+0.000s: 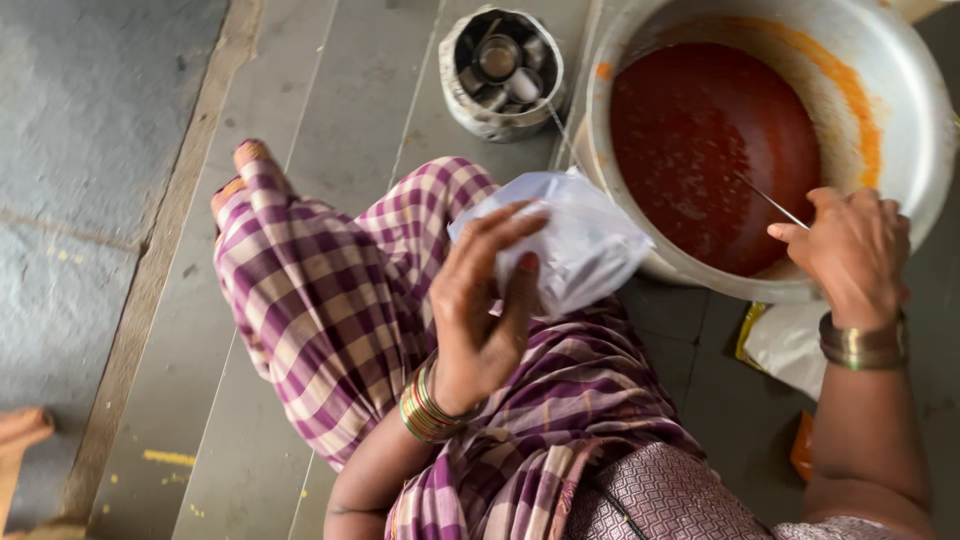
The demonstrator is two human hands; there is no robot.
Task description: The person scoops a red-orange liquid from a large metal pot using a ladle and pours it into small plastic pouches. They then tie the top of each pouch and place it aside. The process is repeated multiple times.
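Red sauce fills the big metal pot [890,90] at the floor's far right edge, where the right hand [850,255] is closed around a thin metal handle [770,202] dipping over the near rim. The left hand [480,300] pinches a clear plastic bag [575,240] above the checked lap, just beside the pot. A small steel container [500,70] stands near the pot's left side, with grey floor [330,100] to its left.

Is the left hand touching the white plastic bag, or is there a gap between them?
Touching. The head view shows the left hand gripping the white plastic bag: its fingers curl over the bag's near edge, with no gap visible.
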